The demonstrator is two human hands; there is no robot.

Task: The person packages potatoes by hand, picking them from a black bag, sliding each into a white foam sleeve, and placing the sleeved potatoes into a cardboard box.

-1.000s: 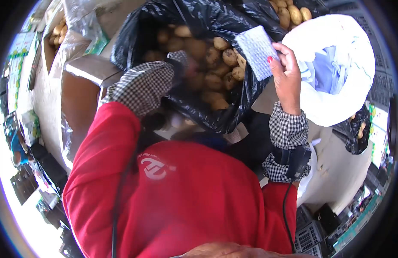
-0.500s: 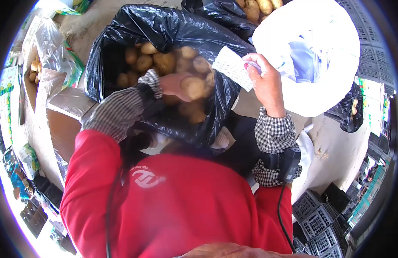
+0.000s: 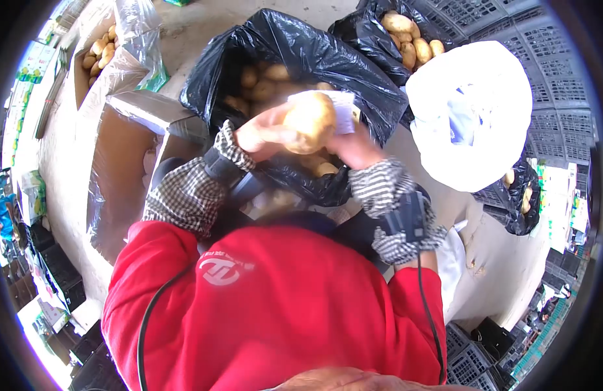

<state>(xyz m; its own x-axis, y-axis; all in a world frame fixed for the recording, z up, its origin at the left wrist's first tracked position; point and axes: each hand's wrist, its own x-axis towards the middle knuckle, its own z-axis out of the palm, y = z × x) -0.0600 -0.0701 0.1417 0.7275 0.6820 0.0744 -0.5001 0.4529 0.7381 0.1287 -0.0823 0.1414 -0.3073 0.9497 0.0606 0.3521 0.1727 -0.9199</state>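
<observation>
My left hand (image 3: 267,135) is closed around a large pale potato (image 3: 310,122), raised over the black plastic bag (image 3: 213,81). Close beside it, my right hand (image 3: 359,150) is blurred and grips a white foam net sleeve (image 3: 344,112). Part of that sleeve is hidden behind the potato. More potatoes (image 3: 265,81) lie inside the black bag, below and beyond both hands.
To the right stands a white sack (image 3: 471,156) with its mouth open. Another black bag of potatoes (image 3: 406,39) is behind, near grey plastic crates (image 3: 503,49). At left sit an open cardboard box (image 3: 122,156) and a plastic-lined box of potatoes (image 3: 102,52).
My left hand has lifted the potato out of the bag. My right hand has brought the foam net sleeve left and down to meet it. The view has shifted slightly.
</observation>
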